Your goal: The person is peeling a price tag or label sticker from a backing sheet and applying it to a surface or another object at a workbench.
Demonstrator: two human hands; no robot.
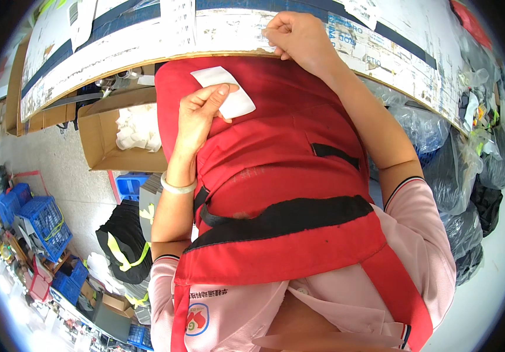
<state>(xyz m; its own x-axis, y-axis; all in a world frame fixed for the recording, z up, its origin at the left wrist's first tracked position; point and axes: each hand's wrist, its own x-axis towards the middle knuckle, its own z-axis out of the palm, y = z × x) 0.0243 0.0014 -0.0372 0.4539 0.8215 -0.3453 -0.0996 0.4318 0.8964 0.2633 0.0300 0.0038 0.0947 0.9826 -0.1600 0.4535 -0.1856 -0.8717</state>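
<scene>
Holding a small white paper piece (240,104) with the left grip (199,114), closed by the thumb on top and the curled fingers beneath. Located, with this paper, above the red apron (287,141), near the front edge of the worn white surface (235,38). Wearing a pale bracelet (179,186) at the left wrist. Placing the right grip (300,38) over the same edge, with bent fingers, and with thumb and forefinger close together; cannot tell about full contact of the tips, nor about any thin thing between them. Seen at the left, below the surface: an open cardboard box (97,141) with a crumpled white material (138,129) inside. Seen farther, on the floor side: a black bundle (126,232) with a yellow-green band, and blue crates (47,223). Crowded together at the right: plastic bags (449,176), mostly transparent or dark.
</scene>
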